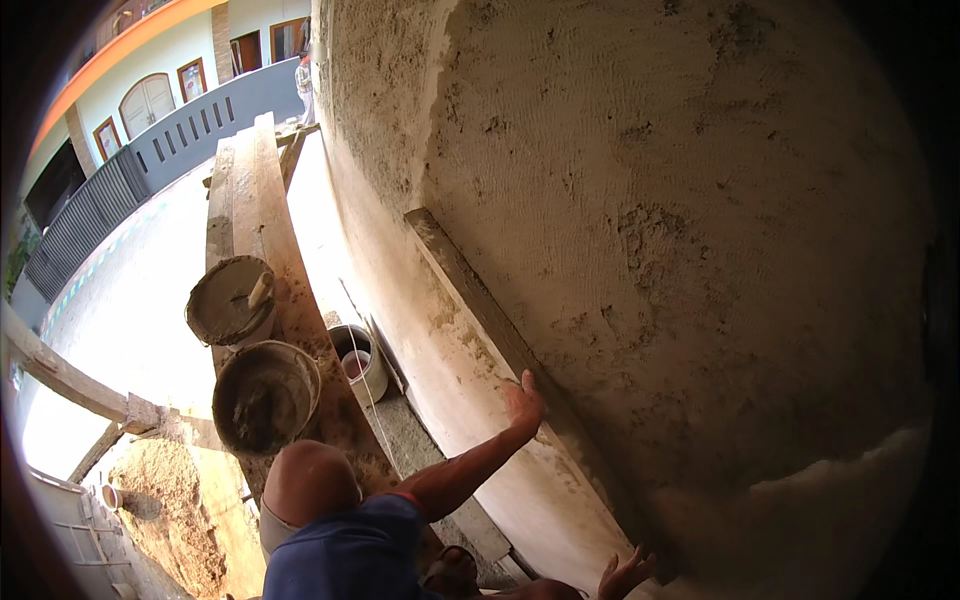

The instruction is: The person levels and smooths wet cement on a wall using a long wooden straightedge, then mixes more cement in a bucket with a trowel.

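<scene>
Neither of my hands is visible. Below me a co-worker (pixel 340 550) in a blue shirt, seen from above, leans toward the plastered wall (pixel 660 230). Their raised hand (pixel 525 400) rests on a long straight board (pixel 470 290) lying diagonally along the wall, and their other hand (pixel 625 573) is near its lower end. Left of them, on a plank walkway (pixel 265 200), stand a bucket (pixel 215 300) of grey mix with a tool handle in it and a second mortar-smeared bucket (pixel 250 400).
A pail (pixel 365 380) sits below, between planks and wall, beside a thin cord. Timber supports (pixel 80 380) and a sand heap (pixel 165 510) are at lower left. Beyond are a grey boundary wall (pixel 200 130), a building (pixel 155 45) and a distant person (pixel 304 85).
</scene>
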Demonstrator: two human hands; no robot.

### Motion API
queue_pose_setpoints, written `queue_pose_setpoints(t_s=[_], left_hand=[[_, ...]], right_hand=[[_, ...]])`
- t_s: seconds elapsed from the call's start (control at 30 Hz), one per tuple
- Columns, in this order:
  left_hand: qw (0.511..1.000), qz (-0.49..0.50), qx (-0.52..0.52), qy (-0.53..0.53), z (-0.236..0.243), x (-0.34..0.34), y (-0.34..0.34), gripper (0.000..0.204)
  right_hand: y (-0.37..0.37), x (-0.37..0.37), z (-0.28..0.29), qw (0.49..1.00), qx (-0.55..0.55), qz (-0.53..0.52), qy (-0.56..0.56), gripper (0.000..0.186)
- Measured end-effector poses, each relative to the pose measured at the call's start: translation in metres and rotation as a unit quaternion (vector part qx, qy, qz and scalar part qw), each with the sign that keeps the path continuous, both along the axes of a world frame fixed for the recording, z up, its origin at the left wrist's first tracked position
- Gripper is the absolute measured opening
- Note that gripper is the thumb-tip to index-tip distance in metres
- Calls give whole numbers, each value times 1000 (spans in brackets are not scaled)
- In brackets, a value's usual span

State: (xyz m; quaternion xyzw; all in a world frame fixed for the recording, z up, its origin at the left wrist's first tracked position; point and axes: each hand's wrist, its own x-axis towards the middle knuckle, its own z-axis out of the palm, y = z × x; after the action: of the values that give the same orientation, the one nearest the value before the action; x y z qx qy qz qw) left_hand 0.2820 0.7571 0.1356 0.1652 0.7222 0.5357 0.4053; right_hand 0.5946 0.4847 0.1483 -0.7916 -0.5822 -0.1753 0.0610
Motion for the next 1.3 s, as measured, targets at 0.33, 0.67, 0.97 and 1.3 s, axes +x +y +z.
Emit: queue_pose_setpoints(t_s=[0.33,0.67,0.97,1.3], left_hand=[[984,50,132,108,70,-35,31,55],[953,51,229,191,318,-151,96,55],[944,-62,309,97,294,-130,71,57],[919,-30,370,132,276,-74,41,54]], right_hand=[[29,7,20,990,50,110,69,58],[105,-108,141,957,217,185,61,54],[83,-67,137,973,177,144,41,55],[67,-23,140,952,248,154,-91,52]])
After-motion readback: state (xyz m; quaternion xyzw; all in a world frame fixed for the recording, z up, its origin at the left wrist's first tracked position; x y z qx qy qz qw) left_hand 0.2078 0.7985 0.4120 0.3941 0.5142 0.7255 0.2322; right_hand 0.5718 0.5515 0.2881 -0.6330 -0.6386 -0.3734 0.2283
